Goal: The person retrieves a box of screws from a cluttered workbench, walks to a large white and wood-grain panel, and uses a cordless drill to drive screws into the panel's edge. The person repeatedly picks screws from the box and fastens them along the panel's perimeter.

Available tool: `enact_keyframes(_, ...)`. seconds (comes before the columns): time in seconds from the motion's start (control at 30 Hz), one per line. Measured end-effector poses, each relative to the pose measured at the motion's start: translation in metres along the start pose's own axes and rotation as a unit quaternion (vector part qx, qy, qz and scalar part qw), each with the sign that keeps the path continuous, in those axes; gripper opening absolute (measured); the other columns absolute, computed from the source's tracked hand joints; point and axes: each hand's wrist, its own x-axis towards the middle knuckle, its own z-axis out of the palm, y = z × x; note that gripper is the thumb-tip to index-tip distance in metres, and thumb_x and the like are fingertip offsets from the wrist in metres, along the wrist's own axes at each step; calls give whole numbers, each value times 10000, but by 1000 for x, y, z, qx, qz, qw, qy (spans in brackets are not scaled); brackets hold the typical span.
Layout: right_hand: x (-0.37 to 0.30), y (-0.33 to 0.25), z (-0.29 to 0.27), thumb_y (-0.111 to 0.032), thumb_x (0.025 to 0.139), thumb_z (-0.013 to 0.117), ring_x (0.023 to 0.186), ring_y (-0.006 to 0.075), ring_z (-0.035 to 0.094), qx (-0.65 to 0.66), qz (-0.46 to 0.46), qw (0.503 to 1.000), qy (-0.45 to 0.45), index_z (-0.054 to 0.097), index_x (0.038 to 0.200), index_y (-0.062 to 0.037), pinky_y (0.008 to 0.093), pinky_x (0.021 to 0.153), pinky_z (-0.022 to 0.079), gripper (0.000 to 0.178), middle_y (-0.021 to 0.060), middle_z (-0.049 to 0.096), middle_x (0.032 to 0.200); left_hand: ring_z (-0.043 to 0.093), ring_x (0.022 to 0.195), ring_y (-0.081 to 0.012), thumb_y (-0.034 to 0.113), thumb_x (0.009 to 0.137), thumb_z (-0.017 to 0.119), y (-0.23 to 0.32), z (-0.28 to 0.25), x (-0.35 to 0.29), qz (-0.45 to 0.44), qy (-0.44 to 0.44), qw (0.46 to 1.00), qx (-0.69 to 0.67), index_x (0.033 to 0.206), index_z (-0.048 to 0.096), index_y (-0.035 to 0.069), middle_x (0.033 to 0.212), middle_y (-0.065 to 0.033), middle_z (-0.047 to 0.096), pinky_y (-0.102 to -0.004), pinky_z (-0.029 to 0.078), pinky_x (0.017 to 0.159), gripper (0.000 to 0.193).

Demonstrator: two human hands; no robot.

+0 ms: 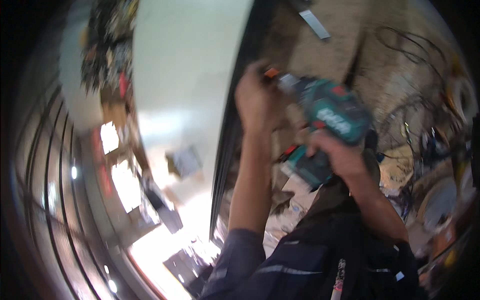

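Observation:
My right hand [337, 155] is wrapped round the handle of a dark green cordless drill [337, 110], which has its battery below the grip. The drill's nose points left, toward a small orange piece [271, 73] beside my left fingers. My left hand [257, 97] is at the black edge [234, 100] of a large white panel [187, 65], its fingers curled close to the drill's tip. Motion blur and the hand itself hide what those fingers hold.
A short pale metal strip [315, 25] lies on the brown surface beyond the drill. Black cables [415, 45] loop across the right side. White rolls [440, 205] and mixed clutter stand at the far right. A small grey-white piece [186, 161] is on the white panel.

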Motion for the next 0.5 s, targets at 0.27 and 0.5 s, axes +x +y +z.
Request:
enact_keyframes(0.27,11,13,6,-160,980,552,726,150,577,134,-40,990,-29,611,1177,39,305,736,488,285,70,618,764,675,700,-232,294,1064,480,9,14,4,-123,56,883,-449,1026,644,-51,853,-146,681,-363,578,620,383)
enact_keyframes(0.5,10,31,-10,-120,969,554,735,162,592,147,-4,989,-22,614,1177,35,307,751,505,266,84,627,809,642,801,-190,284,1051,509,22,1,0,7,-7,995,-96,1125,673,1,955,-100,701,-330,523,758,335)
